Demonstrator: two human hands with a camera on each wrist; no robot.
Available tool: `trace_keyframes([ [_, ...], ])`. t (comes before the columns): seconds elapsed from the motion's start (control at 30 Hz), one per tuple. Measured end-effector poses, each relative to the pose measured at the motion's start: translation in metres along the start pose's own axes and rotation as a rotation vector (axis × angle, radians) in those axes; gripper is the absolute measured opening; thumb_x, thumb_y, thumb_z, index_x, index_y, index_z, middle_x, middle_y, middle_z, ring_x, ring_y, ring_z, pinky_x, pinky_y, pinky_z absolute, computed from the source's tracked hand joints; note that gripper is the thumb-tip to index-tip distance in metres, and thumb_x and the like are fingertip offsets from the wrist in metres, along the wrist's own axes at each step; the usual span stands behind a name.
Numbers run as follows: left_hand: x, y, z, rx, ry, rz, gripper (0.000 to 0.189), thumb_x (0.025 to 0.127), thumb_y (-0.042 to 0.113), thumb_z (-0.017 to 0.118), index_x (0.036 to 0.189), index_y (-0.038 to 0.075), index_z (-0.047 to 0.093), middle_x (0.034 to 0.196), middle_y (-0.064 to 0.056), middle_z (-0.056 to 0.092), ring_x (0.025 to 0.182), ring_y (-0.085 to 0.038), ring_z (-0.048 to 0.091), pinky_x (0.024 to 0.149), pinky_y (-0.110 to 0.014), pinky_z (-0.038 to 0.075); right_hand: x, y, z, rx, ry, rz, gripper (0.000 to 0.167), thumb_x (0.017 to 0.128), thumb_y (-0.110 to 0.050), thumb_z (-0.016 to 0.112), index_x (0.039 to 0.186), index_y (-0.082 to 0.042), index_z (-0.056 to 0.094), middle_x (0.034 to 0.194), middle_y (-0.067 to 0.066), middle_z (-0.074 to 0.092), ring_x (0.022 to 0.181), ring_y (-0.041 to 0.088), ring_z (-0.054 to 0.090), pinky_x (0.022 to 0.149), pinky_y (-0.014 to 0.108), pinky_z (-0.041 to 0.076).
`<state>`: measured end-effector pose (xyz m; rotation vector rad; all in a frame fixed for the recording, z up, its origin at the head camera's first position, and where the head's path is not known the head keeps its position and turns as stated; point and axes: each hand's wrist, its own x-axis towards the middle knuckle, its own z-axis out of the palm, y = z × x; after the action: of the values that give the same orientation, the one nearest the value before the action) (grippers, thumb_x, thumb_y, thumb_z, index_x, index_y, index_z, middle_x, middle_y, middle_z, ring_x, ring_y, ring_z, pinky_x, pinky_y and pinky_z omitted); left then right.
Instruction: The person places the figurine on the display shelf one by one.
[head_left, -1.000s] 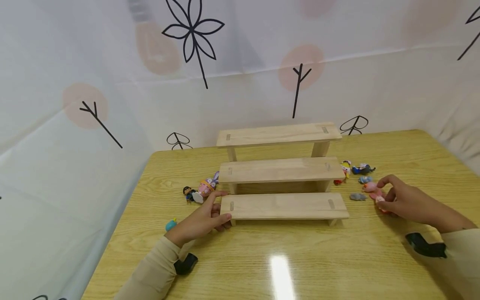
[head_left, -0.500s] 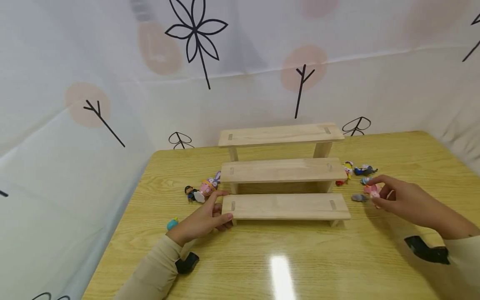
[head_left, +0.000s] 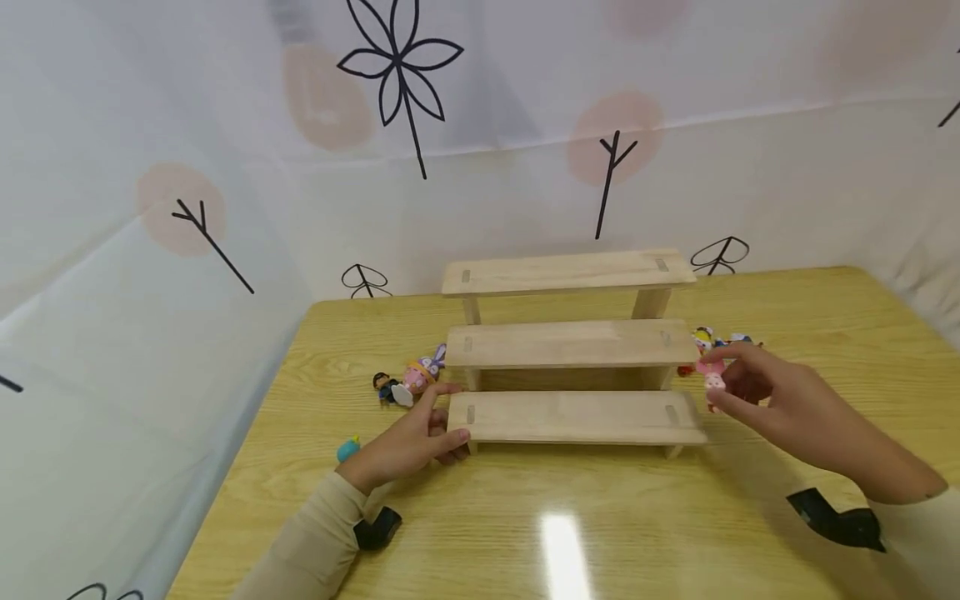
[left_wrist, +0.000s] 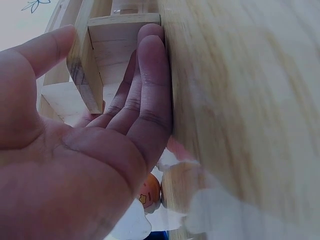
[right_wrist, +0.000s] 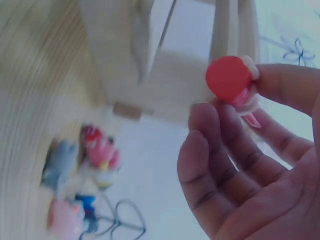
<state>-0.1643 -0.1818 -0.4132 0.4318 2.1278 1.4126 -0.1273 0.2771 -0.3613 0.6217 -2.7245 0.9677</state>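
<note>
A three-tier wooden shelf [head_left: 573,417] stands on the table. My left hand [head_left: 411,437] holds the left end of its lowest step. In the left wrist view, the thumb touches the plank's edge while the other fingers lie low along the tabletop, beside a leg of the shelf. My right hand [head_left: 787,400] pinches a small pink toy figurine [head_left: 710,379] between thumb and fingers, raised above the table near the shelf's right end. The right wrist view shows the figurine's round red base [right_wrist: 229,78] facing the camera.
Left of the shelf lie a rabbit-eared figurine [head_left: 420,375], a dark-haired figurine [head_left: 384,387] and a teal toy [head_left: 348,450]. Right of it lie a grey toy [right_wrist: 60,164], a red-and-pink toy [right_wrist: 100,147] and a pink-and-blue toy [right_wrist: 66,218]. A patterned cloth [head_left: 517,200] hangs behind the table.
My right hand has lifted the pink figurine off the table and carried it left towards the shelf. The left hand keeps its place on the lowest step; the view has shifted slightly.
</note>
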Motion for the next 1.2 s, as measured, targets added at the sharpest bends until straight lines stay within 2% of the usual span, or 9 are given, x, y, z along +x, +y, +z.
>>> trace_keyframes([
  [0.13,0.001,0.0,0.0,0.0,0.001,0.01,0.076,0.1,0.039,0.062,0.156,0.021,0.015,0.106,-0.011,0.068,0.094,-0.023,0.072,0.082,-0.035,0.059,0.004,-0.015,0.005,-0.013,0.06,-0.077,0.039,0.087,-0.001,0.075,0.12,-0.017,0.061,0.085,-0.012,0.068,0.071,0.0,0.062,0.062,0.012,0.046],
  [0.27,0.0,-0.001,0.0,-0.016,0.001,0.002,0.076,0.099,0.037,0.063,0.156,0.022,0.015,0.107,-0.012,0.068,0.093,-0.023,0.072,0.081,-0.035,0.059,0.008,-0.025,0.008,-0.012,0.101,-0.11,0.042,0.083,0.002,0.078,0.119,-0.015,0.063,0.083,-0.013,0.065,0.071,-0.001,0.06,0.063,0.011,0.047],
  [0.7,-0.001,-0.002,0.001,-0.042,0.0,0.008,0.074,0.099,0.035,0.064,0.155,0.023,0.017,0.106,-0.013,0.067,0.096,-0.023,0.071,0.083,-0.036,0.059,0.029,-0.049,0.034,0.02,0.156,-0.192,0.05,0.079,0.004,0.081,0.121,-0.015,0.061,0.086,-0.013,0.064,0.075,-0.003,0.06,0.066,0.01,0.048],
  [0.83,0.0,-0.003,0.0,-0.041,0.001,0.005,0.074,0.099,0.037,0.064,0.155,0.024,0.018,0.106,-0.013,0.067,0.095,-0.023,0.071,0.082,-0.036,0.059,0.038,-0.055,0.044,0.046,0.179,-0.233,0.054,0.076,0.007,0.082,0.124,-0.009,0.061,0.086,-0.012,0.066,0.074,-0.002,0.06,0.067,0.012,0.048],
  [1.2,-0.001,-0.001,0.0,-0.036,0.0,0.004,0.07,0.1,0.033,0.064,0.154,0.023,0.02,0.108,-0.015,0.067,0.095,-0.023,0.072,0.083,-0.036,0.059,0.061,-0.07,0.063,0.046,0.147,-0.253,0.045,0.081,0.002,0.08,0.121,-0.01,0.062,0.089,-0.005,0.069,0.079,0.0,0.063,0.064,0.019,0.055],
])
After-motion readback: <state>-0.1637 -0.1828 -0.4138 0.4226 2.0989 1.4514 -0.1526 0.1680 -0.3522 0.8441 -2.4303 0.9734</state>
